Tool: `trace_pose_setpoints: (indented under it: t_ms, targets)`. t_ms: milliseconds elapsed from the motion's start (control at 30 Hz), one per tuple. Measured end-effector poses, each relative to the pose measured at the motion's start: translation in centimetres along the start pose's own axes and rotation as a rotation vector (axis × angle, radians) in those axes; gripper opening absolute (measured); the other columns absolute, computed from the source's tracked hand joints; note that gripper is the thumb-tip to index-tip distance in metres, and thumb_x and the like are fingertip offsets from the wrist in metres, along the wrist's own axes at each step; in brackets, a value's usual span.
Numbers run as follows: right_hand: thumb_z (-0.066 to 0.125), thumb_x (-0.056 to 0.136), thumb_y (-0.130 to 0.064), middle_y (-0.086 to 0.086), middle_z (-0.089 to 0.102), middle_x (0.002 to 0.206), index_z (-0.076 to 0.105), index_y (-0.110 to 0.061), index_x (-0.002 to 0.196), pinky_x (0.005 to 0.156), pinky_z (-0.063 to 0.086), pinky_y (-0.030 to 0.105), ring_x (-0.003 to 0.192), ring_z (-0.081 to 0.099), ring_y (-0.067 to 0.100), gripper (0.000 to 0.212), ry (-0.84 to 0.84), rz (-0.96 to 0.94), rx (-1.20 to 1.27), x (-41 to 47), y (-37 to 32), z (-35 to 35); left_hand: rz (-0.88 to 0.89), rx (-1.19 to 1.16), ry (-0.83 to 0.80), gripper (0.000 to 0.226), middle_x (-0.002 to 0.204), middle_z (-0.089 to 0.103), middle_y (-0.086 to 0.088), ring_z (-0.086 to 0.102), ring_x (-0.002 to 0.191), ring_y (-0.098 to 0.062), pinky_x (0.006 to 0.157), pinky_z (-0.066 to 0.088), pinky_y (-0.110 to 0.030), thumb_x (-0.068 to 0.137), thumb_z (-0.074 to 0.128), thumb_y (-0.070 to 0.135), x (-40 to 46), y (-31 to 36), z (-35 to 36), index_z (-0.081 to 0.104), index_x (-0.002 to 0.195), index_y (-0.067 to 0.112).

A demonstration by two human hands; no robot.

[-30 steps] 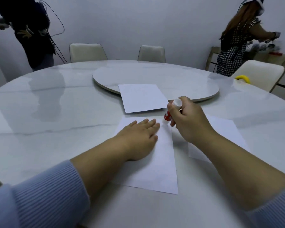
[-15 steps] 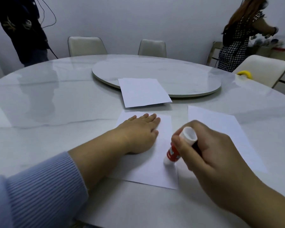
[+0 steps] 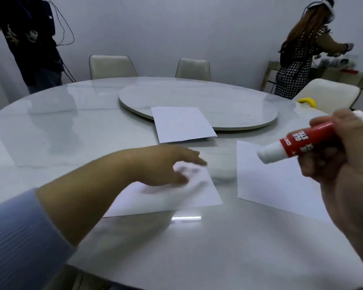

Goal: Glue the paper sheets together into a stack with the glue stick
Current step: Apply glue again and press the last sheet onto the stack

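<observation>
Gripping the uncapped glue stick (image 3: 298, 144) above the right sheet (image 3: 266, 181), the right hand (image 3: 344, 162) is closing its grip around the red barrel; the left hand (image 3: 166, 166), blurred, fingers relaxed, is hovering over the middle sheet (image 3: 199, 195) on the counter (image 3: 71, 132).

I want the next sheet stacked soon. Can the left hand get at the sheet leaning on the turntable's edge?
Probably yes. The left hand is blurred above the near sheet, and only bare table lies between it and the far sheet. Nothing blocks it.
</observation>
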State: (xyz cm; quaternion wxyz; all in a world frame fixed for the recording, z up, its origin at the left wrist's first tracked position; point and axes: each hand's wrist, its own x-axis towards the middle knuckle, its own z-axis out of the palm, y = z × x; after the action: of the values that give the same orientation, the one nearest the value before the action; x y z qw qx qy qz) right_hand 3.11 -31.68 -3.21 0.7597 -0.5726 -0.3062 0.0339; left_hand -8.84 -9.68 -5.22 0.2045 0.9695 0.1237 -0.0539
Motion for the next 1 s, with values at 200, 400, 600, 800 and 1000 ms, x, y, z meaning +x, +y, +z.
trace_pose_setpoints:
  t_ms: [200, 400, 600, 800, 1000]
  targets:
    - [0.049, 0.096, -0.022, -0.003, 0.071, 0.061, 0.056, -0.016, 0.082, 0.046, 0.042, 0.017, 0.049, 0.054, 0.011, 0.017, -0.187, -0.117, -0.238, 0.8, 2.3, 4.3, -0.276, 0.207, 0.103, 0.064, 0.161, -0.008, 0.0, -0.01, 0.146, -0.014, 0.119, -0.002, -0.041, 0.098, 0.02, 0.044, 1.0, 0.8, 4.7, -0.001, 0.151, 0.015]
    - [0.048, 0.094, -0.032, 0.005, 0.064, 0.072, 0.056, -0.009, 0.088, 0.05, 0.04, 0.017, 0.055, 0.055, 0.01, 0.025, -0.363, -0.034, -0.538, 3.3, 6.6, 6.7, -0.202, 0.244, 0.047, 0.062, 0.159, -0.015, 0.005, -0.014, 0.145, -0.009, 0.119, -0.005, -0.039, 0.098, 0.015, 0.046, 0.3, 1.1, 5.5, -0.008, 0.15, 0.021]
    - [0.047, 0.095, -0.032, -0.013, 0.057, 0.056, 0.055, -0.008, 0.092, 0.051, 0.036, 0.007, 0.055, 0.052, -0.005, 0.026, -0.413, -0.068, -0.653, 3.9, 8.4, 6.9, -0.201, 0.263, 0.055, 0.061, 0.159, -0.016, 0.004, -0.014, 0.145, -0.01, 0.119, -0.005, -0.038, 0.098, 0.014, 0.045, 0.1, 1.1, 5.6, -0.009, 0.15, 0.022]
    - [0.049, 0.093, -0.036, -0.008, 0.053, 0.055, 0.052, -0.013, 0.079, 0.049, 0.034, 0.015, 0.051, 0.047, 0.005, 0.027, -0.473, -0.098, -0.68, 2.8, 6.8, 6.0, -0.206, 0.286, 0.034, 0.062, 0.159, -0.015, 0.004, -0.013, 0.146, -0.01, 0.119, -0.003, -0.039, 0.097, 0.014, 0.046, 0.3, 1.1, 5.4, -0.009, 0.15, 0.022]
    - [0.049, 0.09, -0.044, 0.004, 0.054, 0.063, 0.051, -0.012, 0.074, 0.049, 0.036, 0.02, 0.05, 0.043, 0.006, 0.036, -0.51, -0.164, -0.694, -1.1, 4.7, 4.3, -0.203, 0.293, 0.037, 0.063, 0.159, -0.016, 0.005, -0.013, 0.146, -0.01, 0.119, -0.003, -0.038, 0.097, 0.014, 0.047, 0.3, 1.0, 5.4, -0.01, 0.15, 0.022]
